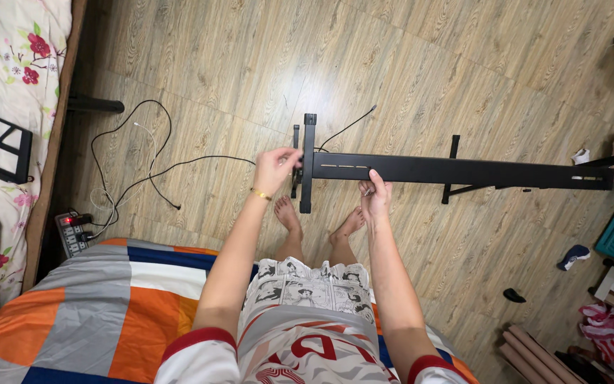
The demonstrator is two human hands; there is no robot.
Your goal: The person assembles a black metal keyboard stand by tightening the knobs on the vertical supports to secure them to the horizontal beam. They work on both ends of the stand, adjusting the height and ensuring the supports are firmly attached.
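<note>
**Long black frame held level above the floor**

We sit on the edge of the bed [108,313], its quilt of orange, grey, white and navy blocks under us, and our bare feet rest on the wooden floor [406,64] just past the bed's edge. From there we hold the long black metal frame [463,171] out in front of us, roughly level and clear of the floor, so that its near end stays within reach of both hands while its far end runs off towards the right edge of the floor.

A short black crosspiece [308,163] stands at right angles to the frame at its near end. Our left hand [276,168] closes its fingertips on something small beside that crosspiece; we cannot tell what it pinches. Our right hand [375,193] wraps the frame's lower edge from beneath, taking its weight, and appears to keep a small item tucked in its fingers too.

A power strip [72,233] lies by the bed's left corner, black cables [143,142] looping away from it across the floor. Cardboard tubes [527,355] lie at the lower right.
</note>
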